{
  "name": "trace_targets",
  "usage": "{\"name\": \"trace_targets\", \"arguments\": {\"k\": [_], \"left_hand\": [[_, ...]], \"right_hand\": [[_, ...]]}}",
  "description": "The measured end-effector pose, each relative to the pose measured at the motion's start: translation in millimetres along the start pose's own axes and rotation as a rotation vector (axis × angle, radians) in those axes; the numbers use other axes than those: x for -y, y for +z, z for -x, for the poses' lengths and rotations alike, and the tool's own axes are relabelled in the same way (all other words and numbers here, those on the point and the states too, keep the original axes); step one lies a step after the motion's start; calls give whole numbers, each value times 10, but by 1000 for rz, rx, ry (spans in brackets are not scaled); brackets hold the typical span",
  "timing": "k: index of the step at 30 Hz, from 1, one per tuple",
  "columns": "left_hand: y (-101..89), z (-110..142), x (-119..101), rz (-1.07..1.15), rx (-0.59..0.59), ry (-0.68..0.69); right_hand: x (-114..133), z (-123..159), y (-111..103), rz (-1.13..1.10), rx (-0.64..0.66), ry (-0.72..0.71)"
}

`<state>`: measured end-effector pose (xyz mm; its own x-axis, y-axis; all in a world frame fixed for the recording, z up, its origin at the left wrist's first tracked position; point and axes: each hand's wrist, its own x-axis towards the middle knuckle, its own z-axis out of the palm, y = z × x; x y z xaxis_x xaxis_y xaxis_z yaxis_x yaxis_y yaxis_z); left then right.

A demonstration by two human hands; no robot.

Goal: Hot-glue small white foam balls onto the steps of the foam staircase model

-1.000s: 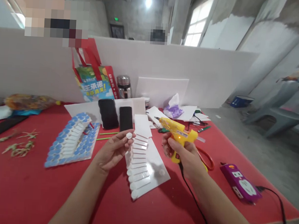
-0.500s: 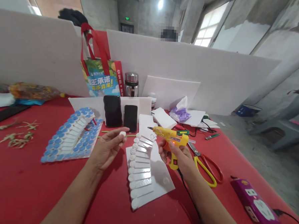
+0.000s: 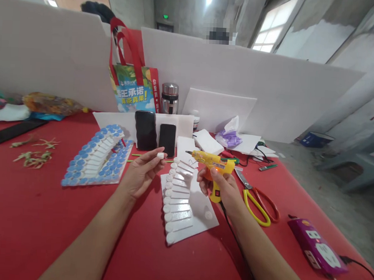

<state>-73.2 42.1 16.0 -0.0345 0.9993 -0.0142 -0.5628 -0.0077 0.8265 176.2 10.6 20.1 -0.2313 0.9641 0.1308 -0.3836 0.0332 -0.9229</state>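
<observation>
Between the fingertips of my left hand (image 3: 143,171) is a small white disc (image 3: 160,155), its flat side partly in sight. My right hand (image 3: 220,185) grips a yellow glue gun (image 3: 212,161) by its handle, nozzle pointing left toward the disc but apart from it. Below both hands a white board (image 3: 203,218) lies on the table, bearing a curved row of white strips (image 3: 179,206) like a stair, with round white discs (image 3: 168,201) along its left edge. To the left stands a similar piece covered with blue discs (image 3: 93,158).
Scissors (image 3: 259,204) with red and yellow handles lie right of my right hand. A purple power strip (image 3: 317,249) sits near the right table edge. Two phones (image 3: 145,130) lean at the back, near a bag (image 3: 136,89) and a steel flask (image 3: 170,98). Dried twigs (image 3: 34,157) lie left.
The camera view has shifted, so the table things sit slightly higher in the picture. The disc in my left hand has turned a little and is nearer the glue gun's nozzle.
</observation>
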Motion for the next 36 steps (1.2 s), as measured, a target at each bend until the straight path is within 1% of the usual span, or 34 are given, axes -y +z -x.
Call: {"name": "trace_targets", "arguments": {"k": [4,8,16,22,27,32,36], "left_hand": [[5,-1,9,9,-40,25],[11,4,23,22,-59,4],[24,37,62,17,27,-38],[30,51,70,16,74,-54],[47,73,65,4,114,-64],[63,93,77,-1,122,-67],[74,104,78,-7,128,-68]], "right_hand": [[-8,8,22,-13,-37,-26],[5,17,46,-18,-41,-42],[47,55,60,15,93,0],[56,98,139,83,105,-10],[9,133,169,140,107,20],[-33,136,180,172,139,40],[-22,132,195,202,128,44]]}}
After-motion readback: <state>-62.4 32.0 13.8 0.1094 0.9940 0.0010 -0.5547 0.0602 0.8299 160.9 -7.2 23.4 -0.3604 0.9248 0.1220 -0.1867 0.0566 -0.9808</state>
